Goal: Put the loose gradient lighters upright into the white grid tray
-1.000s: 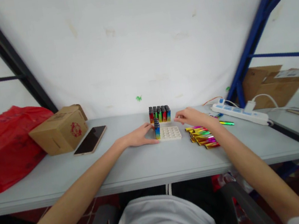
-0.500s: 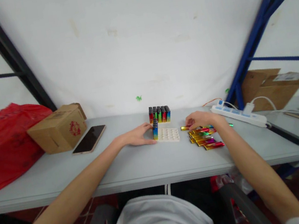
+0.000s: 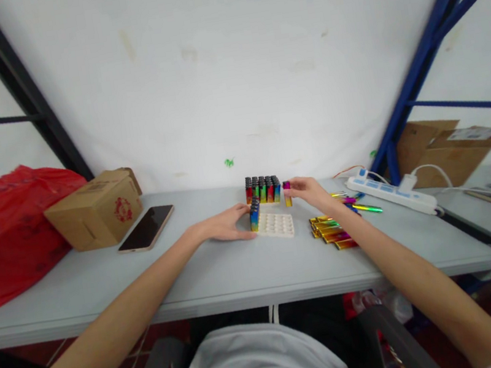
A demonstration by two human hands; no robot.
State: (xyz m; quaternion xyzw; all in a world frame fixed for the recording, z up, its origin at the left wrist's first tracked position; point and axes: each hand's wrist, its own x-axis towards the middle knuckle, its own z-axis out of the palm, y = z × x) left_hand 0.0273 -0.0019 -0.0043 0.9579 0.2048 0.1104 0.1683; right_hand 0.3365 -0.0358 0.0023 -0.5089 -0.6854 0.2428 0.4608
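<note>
Across the worktop (image 3: 222, 274), your right forearm (image 3: 391, 263) crosses above the loose pile of lighters (image 3: 323, 232) right of centre; dip the elbow and you could set some rolling toward the near edge. Your left hand (image 3: 226, 225) is spread around the left end of the white cupped tray (image 3: 284, 227); how firmly it presses cannot be made out, and a sideways shove might slide the tray. Near the far edge stands a block of upright lighters (image 3: 265, 190); catch its right side with your right hand (image 3: 306, 190) and several may topple. A short row of lighters (image 3: 255, 217) stands at the tray's left end, tippy if your left thumb jogs it. Smallest, the purple-and-gold lighter (image 3: 288, 201), pinched upright in your right fingertips, could twist or drop if that pinch slackens.
</note>
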